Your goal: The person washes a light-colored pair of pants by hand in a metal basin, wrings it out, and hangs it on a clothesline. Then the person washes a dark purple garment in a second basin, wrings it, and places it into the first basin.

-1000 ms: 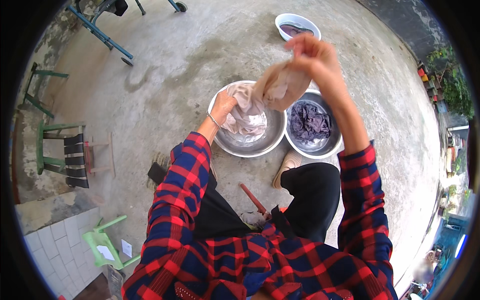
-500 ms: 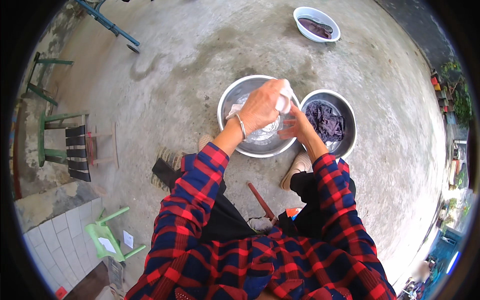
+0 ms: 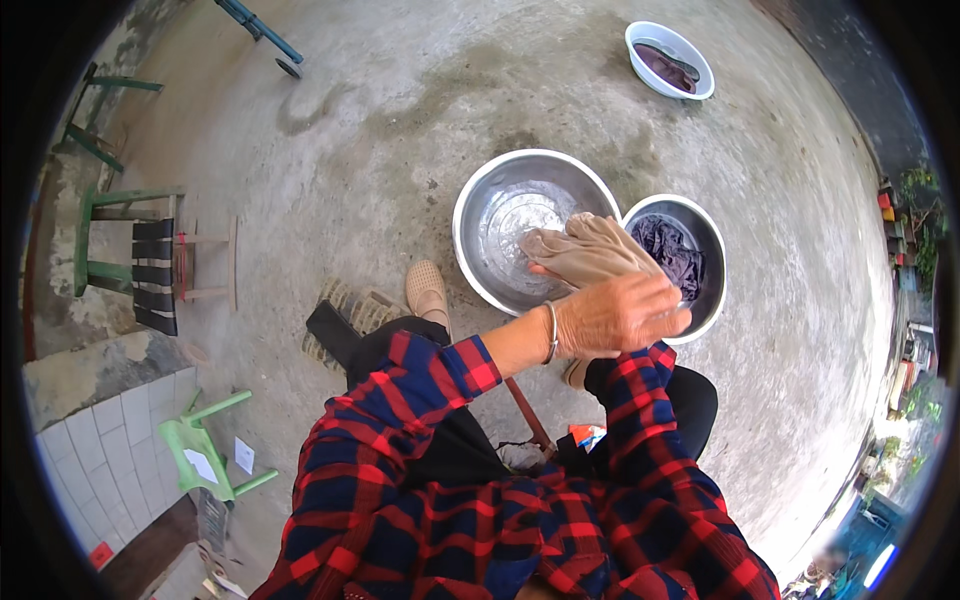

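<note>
Left hand (image 3: 618, 314), shifted nearer and rightward, stands at the near end of one beige cloth (image 3: 592, 250) slanting far-left to near-right over the large metal basin (image 3: 490, 228), right hand (image 3: 541, 270) mostly hidden beneath, both grips unclear.

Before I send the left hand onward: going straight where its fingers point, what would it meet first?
The left hand would probably meet the near rim of the smaller metal basin first; depth is unclear, so it might pass above.
</note>
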`<act>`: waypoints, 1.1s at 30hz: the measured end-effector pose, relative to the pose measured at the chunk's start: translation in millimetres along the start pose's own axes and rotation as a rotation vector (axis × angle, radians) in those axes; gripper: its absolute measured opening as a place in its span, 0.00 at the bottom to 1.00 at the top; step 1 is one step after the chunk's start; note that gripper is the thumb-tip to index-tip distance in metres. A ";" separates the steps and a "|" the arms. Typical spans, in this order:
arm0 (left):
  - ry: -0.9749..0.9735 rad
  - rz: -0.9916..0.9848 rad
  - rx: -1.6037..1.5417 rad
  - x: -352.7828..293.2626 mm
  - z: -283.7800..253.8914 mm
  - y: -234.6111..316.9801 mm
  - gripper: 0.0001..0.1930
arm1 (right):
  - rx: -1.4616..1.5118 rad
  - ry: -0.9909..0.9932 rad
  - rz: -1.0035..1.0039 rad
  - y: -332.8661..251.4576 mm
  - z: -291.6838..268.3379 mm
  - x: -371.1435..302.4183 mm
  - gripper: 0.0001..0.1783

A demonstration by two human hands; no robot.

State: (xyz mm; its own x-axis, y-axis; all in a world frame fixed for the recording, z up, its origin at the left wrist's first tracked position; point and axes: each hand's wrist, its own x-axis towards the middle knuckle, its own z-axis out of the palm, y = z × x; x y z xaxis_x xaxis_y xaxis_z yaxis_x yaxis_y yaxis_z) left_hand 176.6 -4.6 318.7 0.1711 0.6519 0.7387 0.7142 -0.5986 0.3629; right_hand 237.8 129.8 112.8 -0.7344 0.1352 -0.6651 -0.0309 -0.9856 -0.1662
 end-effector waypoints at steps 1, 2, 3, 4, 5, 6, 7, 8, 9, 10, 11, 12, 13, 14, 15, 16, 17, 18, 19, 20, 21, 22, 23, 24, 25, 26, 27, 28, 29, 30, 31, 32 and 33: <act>0.013 0.018 -0.018 -1.4 2.8 5.9 0.16 | 0.014 0.000 -0.004 0.9 -3.3 1.9 0.30; 0.027 0.037 -0.038 -2.2 6.3 11.7 0.16 | 0.030 -0.002 -0.004 0.7 -7.4 2.2 0.30; 0.036 0.052 -0.051 -3.2 5.5 17.0 0.16 | 0.044 -0.009 0.002 4.1 -7.4 2.9 0.29; 0.020 0.064 -0.049 -3.9 2.4 20.8 0.16 | 0.057 -0.021 0.003 6.0 -6.9 4.7 0.29; 0.015 0.066 -0.059 -5.0 1.8 24.2 0.16 | 0.072 -0.032 0.008 8.7 -7.4 4.6 0.28; 0.012 0.066 -0.070 -4.5 1.3 28.8 0.16 | 0.082 -0.044 0.010 11.1 -9.1 2.5 0.28; 0.009 0.066 -0.081 -3.8 -0.1 31.6 0.16 | 0.095 -0.058 0.013 13.5 -9.7 2.2 0.27; 0.017 0.054 -0.062 -4.7 -4.9 27.7 0.15 | 0.108 -0.078 0.014 15.1 -9.8 2.0 0.27; 0.023 -0.021 -0.093 -5.0 -11.5 17.5 0.18 | 0.129 -0.102 0.021 17.7 -13.0 0.2 0.26; 0.136 -0.097 -0.159 -4.9 -16.8 0.7 0.24 | 0.145 -0.122 0.018 17.6 -14.4 -3.4 0.26; 0.233 -0.204 -0.211 -5.9 -25.6 -15.5 0.30 | 0.151 -0.132 0.000 16.0 -15.3 -6.4 0.26; 0.233 -0.405 -0.171 -7.5 -44.2 -25.7 0.31 | 0.165 -0.119 -0.025 14.6 -14.8 -12.1 0.25; 0.227 -0.510 -0.101 -5.3 -61.1 -36.2 0.32 | 0.173 -0.127 -0.047 12.2 -8.8 -17.9 0.25; 0.270 -0.577 0.010 -7.3 -70.9 -46.7 0.32 | 0.167 -0.087 -0.100 14.2 7.8 -25.9 0.24; 0.332 -0.681 -0.042 -11.3 -78.4 -55.8 0.30 | 0.161 -0.047 -0.150 17.1 24.3 -33.2 0.24; 0.395 -0.740 -0.021 -12.1 -83.7 -67.2 0.29 | 0.156 -0.127 -0.192 20.0 32.2 -37.2 0.25; 0.463 -0.815 -0.060 -14.2 -87.0 -76.5 0.27 | 0.151 -0.134 -0.211 20.9 38.4 -44.2 0.25; 0.529 -0.887 -0.130 -19.0 -92.1 -89.4 0.26 | 0.146 -0.148 -0.228 22.5 49.8 -52.2 0.26; 0.596 -0.961 -0.205 -26.2 -93.5 -101.2 0.25 | 0.141 -0.156 -0.243 23.6 61.6 -61.9 0.26; 0.670 -1.023 -0.298 -33.6 -94.7 -109.9 0.24 | 0.170 -0.178 -0.239 23.3 74.2 -70.8 0.27; 0.744 -1.080 -0.399 -39.2 -94.1 -117.8 0.23 | 0.172 -0.175 -0.244 21.9 86.3 -80.6 0.25; 0.817 -1.136 -0.502 -44.8 -91.0 -123.7 0.23 | 0.174 -0.172 -0.251 21.3 96.9 -88.5 0.24; 0.835 -1.221 -0.558 -49.7 -86.2 -127.4 0.22 | 0.175 -0.170 -0.256 20.8 107.1 -96.2 0.23; 0.853 -1.307 -0.611 -55.0 -82.4 -131.0 0.22 | 0.158 -0.165 -0.270 20.7 116.7 -102.7 0.23; 0.869 -1.394 -0.667 -61.1 -77.7 -134.4 0.22 | 0.151 -0.173 -0.272 19.3 126.5 -111.2 0.23; 0.747 -1.499 -0.641 -67.8 -75.3 -136.8 0.23 | 0.144 -0.181 -0.273 17.4 136.9 -119.9 0.23; 0.692 -1.573 -0.703 -68.2 -73.2 -135.3 0.23 | 0.137 -0.188 -0.277 15.8 141.7 -125.5 0.23; 0.634 -1.647 -0.764 -68.4 -71.6 -132.0 0.23 | 0.083 -0.184 -0.290 13.4 141.0 -128.0 0.27; 0.574 -1.719 -0.823 -69.1 -70.1 -130.5 0.23 | 0.089 -0.232 -0.268 11.3 145.0 -131.5 0.29; 0.592 -1.801 -0.934 -80.8 -68.3 -133.2 0.28 | 0.095 -0.281 -0.240 9.8 152.0 -136.5 0.32; 0.548 -1.653 -1.192 -90.3 -69.3 -135.7 0.30 | 0.103 -0.327 -0.217 7.1 155.1 -140.1 0.35; 0.497 -1.486 -1.435 -100.2 -72.9 -137.0 0.31 | 0.095 -0.336 -0.238 7.1 155.3 -141.2 0.40; 0.434 -1.304 -1.668 -99.7 -75.1 -133.5 0.33 | 0.117 -0.355 -0.231 5.5 154.8 -144.0 0.40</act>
State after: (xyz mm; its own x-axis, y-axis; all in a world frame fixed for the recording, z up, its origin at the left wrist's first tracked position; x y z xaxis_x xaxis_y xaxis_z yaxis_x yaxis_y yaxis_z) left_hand 13.3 -24.7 239.3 -0.0883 0.9458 -0.3126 -0.8713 0.0788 0.4844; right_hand 238.5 89.3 320.3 -0.8859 0.3306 -0.3255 -0.2834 -0.9411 -0.1844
